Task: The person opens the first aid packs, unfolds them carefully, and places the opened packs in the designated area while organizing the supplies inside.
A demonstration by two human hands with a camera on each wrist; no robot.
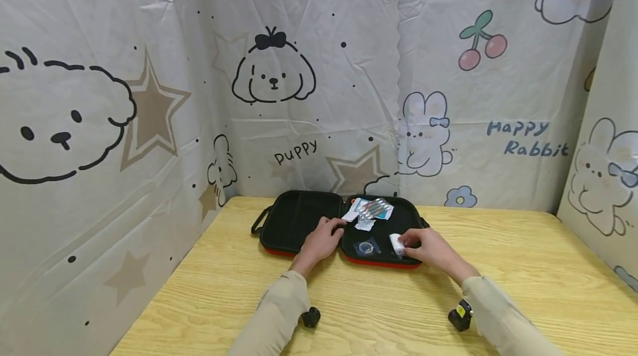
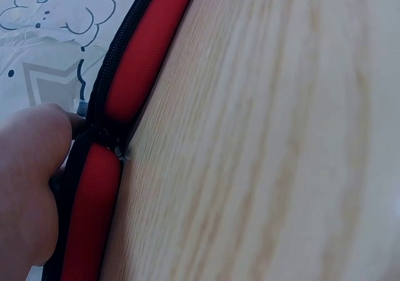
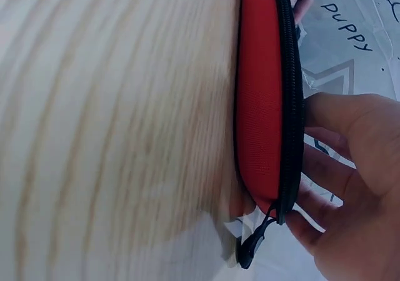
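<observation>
Pinch softly, move it straight

My right grip [image 1: 430, 247] is narrow, pinching a small white packet [image 1: 396, 244] in the right half of the unfolded case [image 1: 303, 216]; whether it touches the lining, I cannot tell. My left grip [image 1: 322, 242] rests loosely near the hinge [image 2: 105, 133], holding nothing I can see. The packet looks soft, so I would press lightly and move it straight up or down. The left seems well placed to steady the case on the worktop [image 1: 359, 311]. A sweeping wrist might nudge the clear packet [image 1: 366, 247] or foil strips [image 1: 377, 210].
</observation>
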